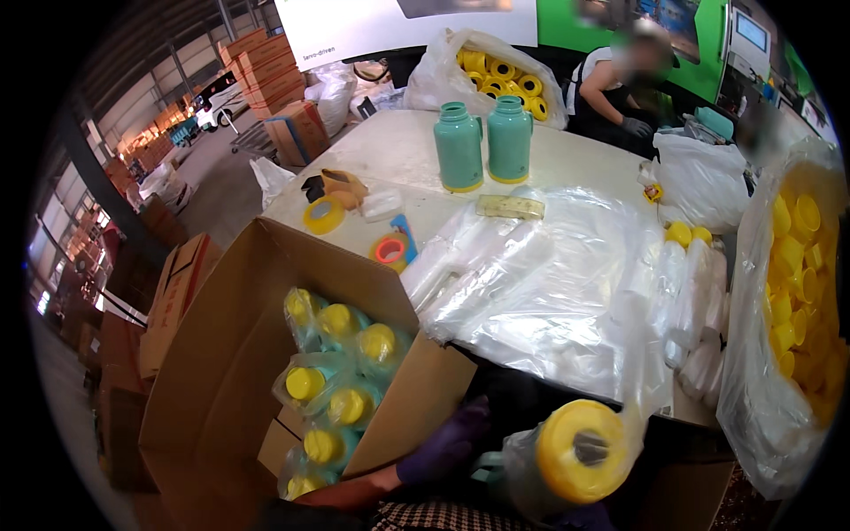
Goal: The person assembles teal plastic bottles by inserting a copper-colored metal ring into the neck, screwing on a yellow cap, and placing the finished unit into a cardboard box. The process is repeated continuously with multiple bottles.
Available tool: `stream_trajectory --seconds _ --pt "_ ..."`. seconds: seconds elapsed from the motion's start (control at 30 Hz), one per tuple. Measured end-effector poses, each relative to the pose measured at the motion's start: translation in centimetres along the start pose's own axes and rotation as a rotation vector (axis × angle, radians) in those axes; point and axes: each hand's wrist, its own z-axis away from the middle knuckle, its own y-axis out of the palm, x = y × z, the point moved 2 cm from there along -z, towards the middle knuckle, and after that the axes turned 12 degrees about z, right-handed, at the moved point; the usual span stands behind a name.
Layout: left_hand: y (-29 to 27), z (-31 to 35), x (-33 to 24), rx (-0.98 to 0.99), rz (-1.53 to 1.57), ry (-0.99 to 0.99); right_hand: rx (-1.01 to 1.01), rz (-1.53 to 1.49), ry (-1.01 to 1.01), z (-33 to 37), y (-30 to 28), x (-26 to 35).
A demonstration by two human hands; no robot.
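Observation:
A teal flask point(522, 478) in a clear plastic bag is held low at the front, its ring-shaped yellow end point(567, 473) turned up and dark grey in the middle. Beneath it a bit of purple glove shows: my right hand point(586, 517), closed on the flask, most of its fingers hidden. My left hand point(447, 442), also purple-gloved, is beside the near right wall of the open carton point(403, 411); its fingers look stretched out, with nothing visible in them. Inside the carton stand several bagged teal flasks with yellow tops point(305, 382).
Two uncapped teal flasks point(459, 150) stand on the white table point(354, 150). Clear plastic bags point(567, 274) spread over its near side, tape rolls point(324, 214) at left. Sacks of yellow parts point(801, 292) stand right and at the back. Another person point(611, 88) sits beyond the table.

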Motion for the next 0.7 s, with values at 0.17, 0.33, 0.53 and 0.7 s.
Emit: stream_trajectory --seconds 0.17,0.33,0.53,0.7 --pt "3.7 1.8 2.1 0.347 -0.198 0.107 0.007 0.219 -0.220 2.0 -2.3 4.4" --pt "6.5 -0.7 5.1 0.286 -0.205 0.136 -0.089 0.454 -0.408 3.5 -6.5 9.0" --pt "-0.5 0.4 -4.4 -0.456 0.115 0.298 0.287 0.057 -0.643 -1.7 1.2 12.5" --pt "-5.9 13.5 -25.4 -0.975 -0.914 0.533 0.295 -0.440 -0.767 -6.2 7.3 16.9"
